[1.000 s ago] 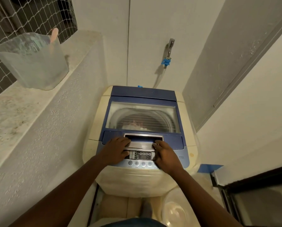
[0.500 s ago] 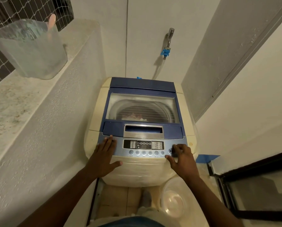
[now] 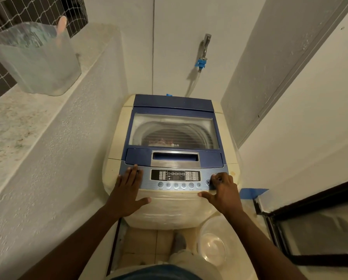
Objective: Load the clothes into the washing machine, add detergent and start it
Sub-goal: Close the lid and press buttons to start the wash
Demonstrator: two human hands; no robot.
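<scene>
A cream top-loading washing machine (image 3: pixel 116 138) with a blue lid (image 3: pixel 173 103) stands against the back wall, its lid down. Through the lid's window I see pale clothes (image 3: pixel 160 142) in the drum. My left hand (image 3: pixel 127 189) lies flat, fingers spread, on the left end of the control panel (image 3: pixel 175 175) and holds nothing. My right hand (image 3: pixel 223 191) is at the panel's right end, fingertips on the round buttons there, thumb on the front edge.
A translucent plastic tub (image 3: pixel 35 59) with a pink handle sticking out sits on the stone ledge (image 3: pixel 13 126) at left. A tap (image 3: pixel 204 51) with a blue hose fitting is on the wall. A clear bucket (image 3: pixel 215 243) stands on the floor at right, beside a dark-framed door (image 3: pixel 302 225).
Both hands left the lid handle and moved apart: the left to the panel's left end, the right to the buttons at its right end. The lid stays down.
</scene>
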